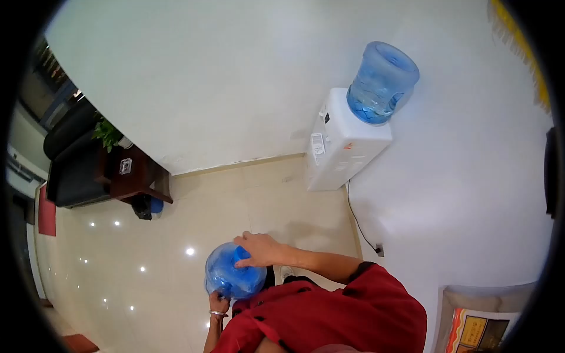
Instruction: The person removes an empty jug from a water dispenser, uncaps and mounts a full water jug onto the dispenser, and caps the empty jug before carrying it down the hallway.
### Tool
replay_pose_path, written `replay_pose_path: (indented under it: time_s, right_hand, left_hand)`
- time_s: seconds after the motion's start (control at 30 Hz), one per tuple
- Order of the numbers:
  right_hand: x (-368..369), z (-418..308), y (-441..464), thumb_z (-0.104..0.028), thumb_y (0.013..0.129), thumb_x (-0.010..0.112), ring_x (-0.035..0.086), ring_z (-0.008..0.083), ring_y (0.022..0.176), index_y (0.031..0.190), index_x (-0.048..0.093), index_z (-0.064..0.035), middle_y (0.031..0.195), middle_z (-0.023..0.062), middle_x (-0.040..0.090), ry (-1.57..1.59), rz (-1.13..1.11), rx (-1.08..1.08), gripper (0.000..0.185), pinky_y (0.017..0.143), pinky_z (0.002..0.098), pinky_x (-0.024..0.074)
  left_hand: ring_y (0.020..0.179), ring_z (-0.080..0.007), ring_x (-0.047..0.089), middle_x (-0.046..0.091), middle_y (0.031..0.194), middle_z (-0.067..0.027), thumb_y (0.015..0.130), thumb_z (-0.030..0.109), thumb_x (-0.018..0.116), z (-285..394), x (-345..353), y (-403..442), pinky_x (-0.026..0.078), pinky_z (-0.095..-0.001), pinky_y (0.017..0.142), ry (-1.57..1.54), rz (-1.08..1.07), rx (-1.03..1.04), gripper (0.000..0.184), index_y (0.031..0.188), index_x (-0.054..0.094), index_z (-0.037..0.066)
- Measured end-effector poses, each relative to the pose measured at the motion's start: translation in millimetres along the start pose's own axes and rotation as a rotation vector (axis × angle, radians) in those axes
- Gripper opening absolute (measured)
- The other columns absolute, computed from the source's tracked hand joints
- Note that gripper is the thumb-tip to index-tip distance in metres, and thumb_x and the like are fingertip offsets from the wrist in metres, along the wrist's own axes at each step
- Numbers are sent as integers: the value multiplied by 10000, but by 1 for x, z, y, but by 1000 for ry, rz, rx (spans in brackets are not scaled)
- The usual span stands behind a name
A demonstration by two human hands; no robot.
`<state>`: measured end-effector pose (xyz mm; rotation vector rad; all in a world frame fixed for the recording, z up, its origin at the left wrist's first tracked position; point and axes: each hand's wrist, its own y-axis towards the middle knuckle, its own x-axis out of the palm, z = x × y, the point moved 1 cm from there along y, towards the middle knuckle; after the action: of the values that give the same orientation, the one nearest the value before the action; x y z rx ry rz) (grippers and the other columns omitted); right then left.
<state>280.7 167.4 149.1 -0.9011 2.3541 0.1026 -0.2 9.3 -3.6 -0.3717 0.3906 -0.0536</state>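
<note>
White wall [223,88] takes up most of my view, up top & down the R side. Next biggest: beige tile floor [176,223], glossy, w/ bright light spots on it. Black armchair [76,153] sits far L, dark wood side table [136,176] just beside it. White water dispenser [347,141] stands upright near the wall, upper R of ctr. Red shirt [335,312] on me fills much of the bottom. Clear blue btl. [382,76] sits neck-down on top of the dispenser. Blue jug [226,267], same kind of thing, is in front of my body, low & L of ctr., well apart from the dispenser; can't tell if its base touches anything. Green plant [107,133] is by the table. R hand [259,249]: thumb & bent fingers pinching the jug's neck. L hand [219,302]: fingers curled on the handle at the jug's lower side, partly hidden. Wall socket [379,250] takes a black cord [355,212] from the dispenser. Silver bracelet [218,313] is on my L wrist.
</note>
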Motion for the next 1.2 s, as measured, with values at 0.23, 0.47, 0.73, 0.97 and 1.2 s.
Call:
replay_pose_path:
  time_s: [0.23,0.47,0.73,0.97,1.2]
  right_hand:
    - [-10,61,15,-215,660,662,507,367,1011,1165,472,-123,1168,176,462,-183,-50,-62,548,832,439,450]
    - [-35,89,69,-184,675,661,475,374,1039,1161,463,-115,1228,180,418,58,2,462,528,850,428,442]
    - [-122,169,103,94,706,449,554,352,976,1158,438,-57,1226,166,416,58,360,-139,476,848,409,466]
    - [-116,282,130,44,649,520,517,352,1092,1250,353,-72,1187,104,440,1697,377,303,634,833,374,486]
    - [-55,358,150,48,646,698,586,213,757,1104,347,-113,1073,116,444,1450,405,439,599,488,243,465]
  left_hand:
    - [771,-294,638,654,832,-182,669,134,633,-36,8,109,490,-370,697,235,-208,66,246,881,661,11]
    - [663,-302,593,622,767,-166,684,185,704,62,5,175,461,-371,603,433,-184,89,208,793,648,16]
    - [741,-309,599,624,781,-165,650,111,686,-21,55,248,479,-391,662,368,-59,32,231,869,655,46]
    - [689,-155,585,632,748,-100,661,28,635,-98,129,360,459,-293,616,67,11,-215,191,849,648,6]
    - [685,-144,581,646,790,-97,681,35,624,-169,208,463,464,-270,634,-103,69,-42,236,915,645,9]
